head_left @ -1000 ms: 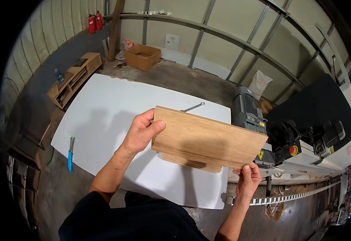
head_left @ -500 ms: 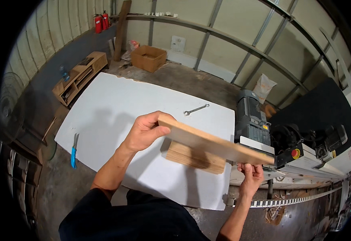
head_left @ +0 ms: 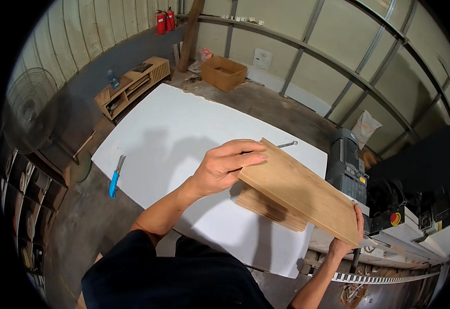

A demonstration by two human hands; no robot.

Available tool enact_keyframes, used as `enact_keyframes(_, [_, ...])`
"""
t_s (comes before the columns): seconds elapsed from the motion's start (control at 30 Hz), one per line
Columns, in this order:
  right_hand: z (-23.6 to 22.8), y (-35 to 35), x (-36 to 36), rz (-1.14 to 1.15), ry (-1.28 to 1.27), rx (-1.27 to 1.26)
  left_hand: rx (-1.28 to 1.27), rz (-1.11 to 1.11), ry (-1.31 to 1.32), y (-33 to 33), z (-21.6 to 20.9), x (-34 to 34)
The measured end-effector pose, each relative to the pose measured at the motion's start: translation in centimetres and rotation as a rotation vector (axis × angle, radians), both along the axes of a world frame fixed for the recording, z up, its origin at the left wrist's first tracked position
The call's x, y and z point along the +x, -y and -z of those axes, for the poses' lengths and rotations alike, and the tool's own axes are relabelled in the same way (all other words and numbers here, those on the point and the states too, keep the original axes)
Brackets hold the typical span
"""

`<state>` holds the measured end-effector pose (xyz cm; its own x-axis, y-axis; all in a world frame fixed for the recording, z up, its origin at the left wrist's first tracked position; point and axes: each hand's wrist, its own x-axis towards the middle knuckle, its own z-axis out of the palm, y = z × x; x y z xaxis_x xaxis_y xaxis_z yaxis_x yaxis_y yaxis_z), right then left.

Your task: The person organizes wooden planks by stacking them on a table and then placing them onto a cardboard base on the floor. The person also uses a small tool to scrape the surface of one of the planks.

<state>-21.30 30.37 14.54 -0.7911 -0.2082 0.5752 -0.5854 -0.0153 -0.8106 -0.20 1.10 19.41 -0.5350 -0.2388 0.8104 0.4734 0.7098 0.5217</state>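
Observation:
A flat rectangular wooden board (head_left: 304, 190) is held up above the white tabletop (head_left: 183, 129), its broad wood-grain face tilted toward me. My left hand (head_left: 224, 166) grips its left end, fingers over the top face and the thumb hidden. At the board's right end, my right hand (head_left: 349, 238) is closed around the edge, with part of the fingers hidden behind it. Under the raised board lies a stack of similar wooden boards (head_left: 268, 208), partly covered from view. Beyond the board, a metal wrench (head_left: 288, 144) rests on the table, one end hidden.
Blue-handled scissors or a cutter (head_left: 115, 177) lie at the table's left edge. A machine with a grey motor (head_left: 347, 159) and a red button (head_left: 395, 219) stands on the right. Behind are a cardboard box (head_left: 224, 73) and a low wooden cabinet (head_left: 134, 85); a fan (head_left: 29, 110) stands left.
The board has turned from nearly edge-on to showing its broad face. My left fingers now lie over its top, and my right hand has shifted round its right end. The whole view has shifted.

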Motion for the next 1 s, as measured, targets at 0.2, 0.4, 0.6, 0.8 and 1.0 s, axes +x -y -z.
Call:
enact_keyframes(0.2, [0.2, 0.2, 0.0, -0.021, 0.025, -0.002, -0.04, -0.002, -0.009, 0.1, 0.2, 0.1])
enact_keyframes(0.4, [-0.7, 1.2, 0.6, -0.068, -0.018, -0.066, -0.041, -0.012, -0.003, 0.4, 0.7, 0.2])
enact_keyframes(0.6, [-0.7, 1.4, 0.7, -0.079, -0.062, -0.097, 0.016, -0.034, -0.023, 0.3, 1.1, 0.2])
enact_keyframes(0.8, [-0.7, 1.7, 0.9, -0.128, -0.048, -0.173, 0.001, -0.028, -0.059, 0.4, 0.9, 0.1])
enact_keyframes(1.0, [-0.7, 2.0, 1.2, -0.142, -0.06, -0.175, -0.001, -0.027, -0.053, 0.4, 0.8, 0.6])
